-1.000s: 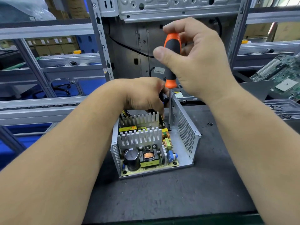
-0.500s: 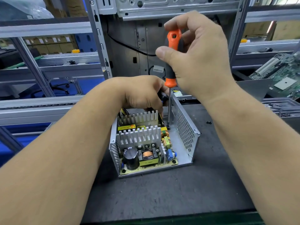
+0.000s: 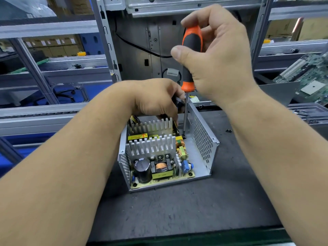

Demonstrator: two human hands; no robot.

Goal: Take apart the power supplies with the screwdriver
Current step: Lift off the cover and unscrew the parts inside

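Fig.: board-screw removal, head view. Your right hand forms the working grip: thumb and fingers pinched round the orange-black handle of the screwdriver, near its top. The tool's long axis runs almost vertical. From the grip the shaft drops straight down, w/ the tip on what looks like a screw at the far right corner of the circuit board. That screw lies directly below the grip, just left of the perforated side wall, so the wall leaves little room to tilt that way.

The power supply sits lid-off on the dark surface, below and nearer you than the grip. Your left hand is closed over the wire bundle at the unit's far edge, just left of the shaft and lower than the grip; it seems to hold the cables clear. Exact finger contact there is hidden.

Judgement: the right hand alone is on axis w/ the screw. The next turn depends on keeping the handle plumb over the tip. A loose screw lies on the surface right of the case, approx. level w/ the tip.
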